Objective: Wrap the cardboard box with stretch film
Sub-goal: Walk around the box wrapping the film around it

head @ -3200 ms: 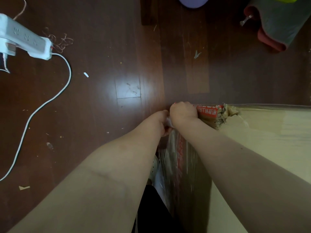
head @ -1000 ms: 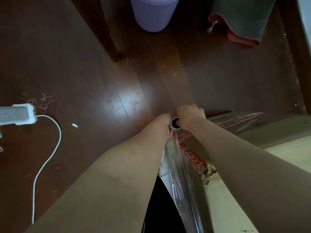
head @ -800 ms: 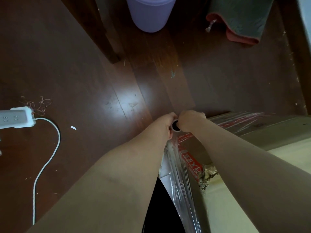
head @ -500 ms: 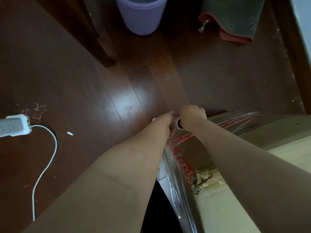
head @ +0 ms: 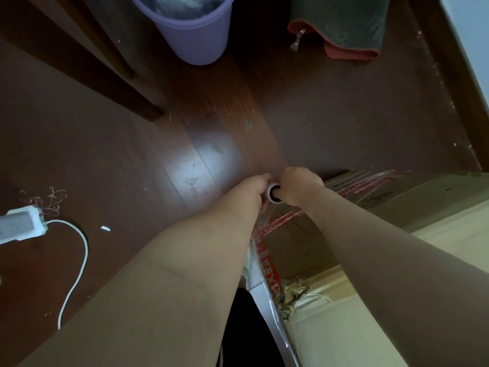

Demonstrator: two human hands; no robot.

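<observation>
Hands meet at the corner of a large brown cardboard box (head: 412, 205) banded with red tape, which stands on the dark wooden floor (head: 105, 133) to the person's right. The left hand (head: 254, 190) and the right hand (head: 301, 182) each curl tightly round a small roll of clear stretch film (head: 273, 194), its hollow core showing between them. A shiny sheet of film (head: 274, 317) clings down the box's near edge. A lilac plastic bin (head: 195, 33), a green red-edged mat (head: 341, 25) and a white power strip (head: 21, 226) lie well apart.

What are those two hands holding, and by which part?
A stretch film roll beside the cardboard box. The left hand and right hand grip it from opposite sides, just below its open top end.
</observation>
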